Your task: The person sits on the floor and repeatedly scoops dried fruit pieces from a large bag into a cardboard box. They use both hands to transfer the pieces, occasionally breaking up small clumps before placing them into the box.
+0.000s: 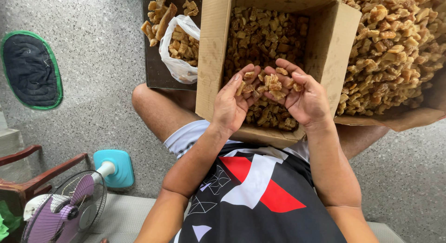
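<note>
1. Left hand point(231, 103) and right hand point(304, 100): palms up, side by side, fingertips touching, cupped half-open. Together they cradle a heap of brown fried chunks point(265, 82). Not clenched; the pieces rest loose on palms and fingers.
2. Both hands sit over the near edge of an open cardboard box point(210, 62), part-filled with the same chunks. The box rests on the person's lap, between the knees.
3. Right of the box: a big loose pile of chunks point(395, 43) on flattened cardboard, touching the box wall.
4. Far left of the box: one white plastic bag point(179, 66) of chunks on a dark tray point(153, 66), with a few longer pieces beside it.
5. Near left on the floor: one fan point(65, 208) with a teal base, and a wooden chair arm point(42, 171). Farther left: one dark oval mat point(30, 68) with green edging.
6. Count: 2 hands, 1 box, 1 bag, 1 tray, 1 fan, 1 mat.
</note>
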